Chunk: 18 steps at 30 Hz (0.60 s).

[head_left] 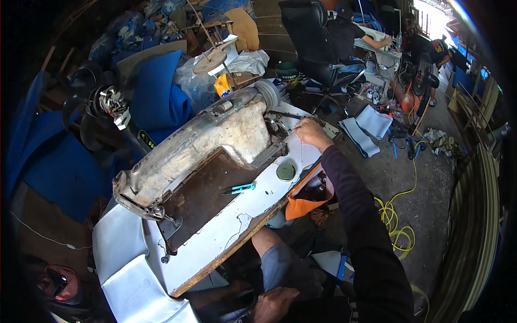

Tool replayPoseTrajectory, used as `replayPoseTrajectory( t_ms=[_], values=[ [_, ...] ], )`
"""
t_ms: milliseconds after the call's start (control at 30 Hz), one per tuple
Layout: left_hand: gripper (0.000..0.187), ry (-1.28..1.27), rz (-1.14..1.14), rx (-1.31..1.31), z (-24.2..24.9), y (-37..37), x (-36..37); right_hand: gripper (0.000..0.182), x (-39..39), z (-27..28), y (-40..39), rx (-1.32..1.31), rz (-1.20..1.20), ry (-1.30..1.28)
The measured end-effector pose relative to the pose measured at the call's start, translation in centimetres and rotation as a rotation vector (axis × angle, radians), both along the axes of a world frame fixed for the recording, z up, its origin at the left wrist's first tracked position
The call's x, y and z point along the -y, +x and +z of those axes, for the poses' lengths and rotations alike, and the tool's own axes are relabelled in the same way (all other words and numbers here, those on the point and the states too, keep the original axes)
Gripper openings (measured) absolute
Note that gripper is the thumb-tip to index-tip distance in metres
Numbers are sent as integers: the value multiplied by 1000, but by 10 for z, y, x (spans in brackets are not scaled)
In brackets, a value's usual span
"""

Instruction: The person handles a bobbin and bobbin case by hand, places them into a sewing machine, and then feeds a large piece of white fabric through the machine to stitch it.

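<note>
My right hand (311,133), in a dark sleeve, is at the right end of a worn, cream-coloured sewing machine (215,129). Its fingers are pinched together on a thin thread (301,153), which hangs toward the table. Low in the view, in shadow near my legs, my left hand (276,304) has curled fingers; anything inside them is hidden. On the white table (231,229) below the machine lie a round green tin (285,171) and turquoise thread snips (239,189). The machine's grey handwheel (267,95) is just beyond my right hand.
Pale sheet material (142,285) drapes over the table's near left end. An orange pouch (304,206) hangs at its right edge. Rolled blue sheets (156,89) stand behind the machine. A yellow cord (396,220) lies on the floor. Another person (344,37) sits at a far table.
</note>
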State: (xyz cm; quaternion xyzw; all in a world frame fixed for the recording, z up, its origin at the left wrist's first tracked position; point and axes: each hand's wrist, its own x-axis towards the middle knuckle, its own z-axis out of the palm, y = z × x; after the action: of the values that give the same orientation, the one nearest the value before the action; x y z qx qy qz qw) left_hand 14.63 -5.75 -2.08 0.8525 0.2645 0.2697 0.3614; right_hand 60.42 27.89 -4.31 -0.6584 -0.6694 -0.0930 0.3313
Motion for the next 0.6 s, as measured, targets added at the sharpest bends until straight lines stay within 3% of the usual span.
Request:
replayPoseTrajectory(
  t_ms=[167, 233, 300, 333, 433, 600],
  values=[
    [11, 30, -61, -21, -7, -5, 2, 24, 6, 11, -11, -400, -63, -187],
    [13, 18, -103, -87, -10, -8, 2, 19, -2, -5, 11, -119, 72, -48],
    [16, 33, -114, -139, -14, -8, 2, 12, -12, -22, 42, 507, 333, 243],
    [18, 57, -148, -151, -19, -9, 4, 14, -8, -22, 47, 397, 339, 202],
    [29, 100, -194, -208, -43, -16, 13, 18, 9, 3, 26, -612, 115, -266],
    [45, 25, -325, -352, -49, -18, 13, 23, -3, 19, 6, -705, -219, -370]
  ],
)
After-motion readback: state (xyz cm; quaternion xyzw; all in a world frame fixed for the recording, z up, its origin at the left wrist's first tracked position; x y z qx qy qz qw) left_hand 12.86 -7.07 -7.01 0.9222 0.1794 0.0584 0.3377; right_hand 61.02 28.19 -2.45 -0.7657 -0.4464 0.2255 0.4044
